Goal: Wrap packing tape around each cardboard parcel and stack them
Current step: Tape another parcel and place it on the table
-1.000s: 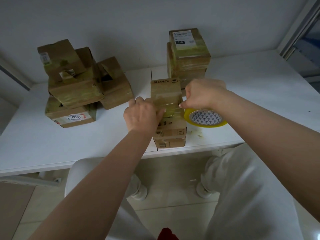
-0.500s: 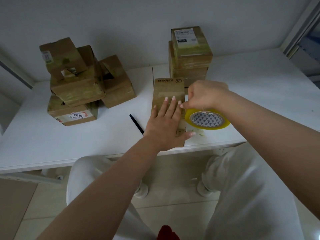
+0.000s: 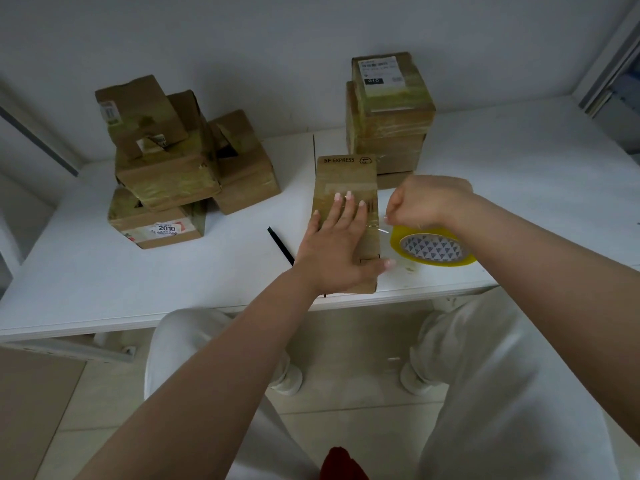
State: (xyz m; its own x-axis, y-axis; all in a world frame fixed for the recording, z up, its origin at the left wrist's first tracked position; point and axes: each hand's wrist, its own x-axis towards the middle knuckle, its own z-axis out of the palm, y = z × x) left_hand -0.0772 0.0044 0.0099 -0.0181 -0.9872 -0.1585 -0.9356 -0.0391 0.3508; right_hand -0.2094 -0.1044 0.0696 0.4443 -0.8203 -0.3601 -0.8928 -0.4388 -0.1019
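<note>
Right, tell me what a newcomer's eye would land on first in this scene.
First, the left hand pressed flat on the brown cardboard parcel printed SF EXPRESS at the near edge of the white table. Just right of it, the right hand pinches clear tape above the yellow roll of packing tape. Behind stand a neat taped stack of cardboard boxes and, far left, a jumbled pile of battered boxes.

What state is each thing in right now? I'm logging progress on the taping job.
SF Express parcel: flat on table, partly taped.
Left hand: open, pressing the parcel.
Right hand: gripping the tape roll, tape stretched to parcel.
Right stack: taped, stacked.
Left pile: jumbled.
Pen: lying on table.
</note>
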